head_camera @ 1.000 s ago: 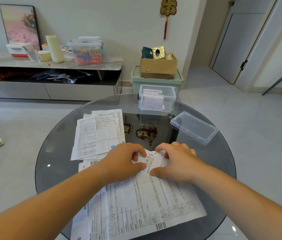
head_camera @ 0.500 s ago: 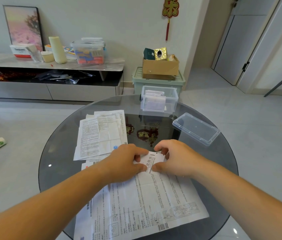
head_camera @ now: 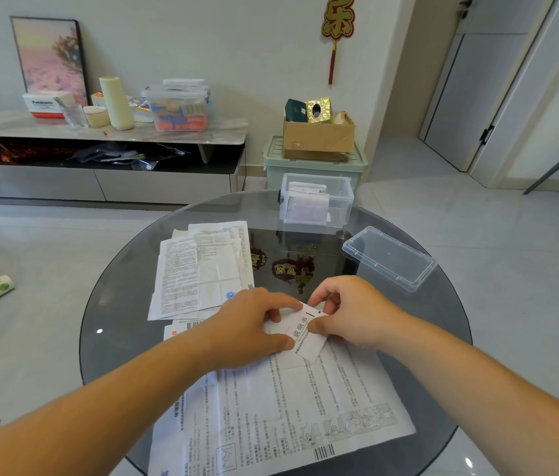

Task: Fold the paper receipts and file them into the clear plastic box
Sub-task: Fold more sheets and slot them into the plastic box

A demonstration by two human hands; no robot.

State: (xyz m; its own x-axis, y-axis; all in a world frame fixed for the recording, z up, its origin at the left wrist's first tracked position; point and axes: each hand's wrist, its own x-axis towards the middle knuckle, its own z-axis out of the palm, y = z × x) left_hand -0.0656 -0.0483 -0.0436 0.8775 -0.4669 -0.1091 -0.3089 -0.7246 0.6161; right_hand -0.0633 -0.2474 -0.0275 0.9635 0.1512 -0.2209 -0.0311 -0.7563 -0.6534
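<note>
The left hand [head_camera: 254,324] and right hand [head_camera: 350,310] are pinching one part-folded receipt [head_camera: 305,333], some are sitting filed in the clear plastic box [head_camera: 315,214], and several sheets [head_camera: 199,266] are lying unfolded.

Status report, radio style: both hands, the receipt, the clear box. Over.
Left hand, right hand both pinch the folded receipt over the large sheet. Clear box open at far edge, papers inside. Lid lies to its right, not in the way.

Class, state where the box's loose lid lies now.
In the head view the lid lies on the glass table's right side, nearer than the clear plastic box.
</note>
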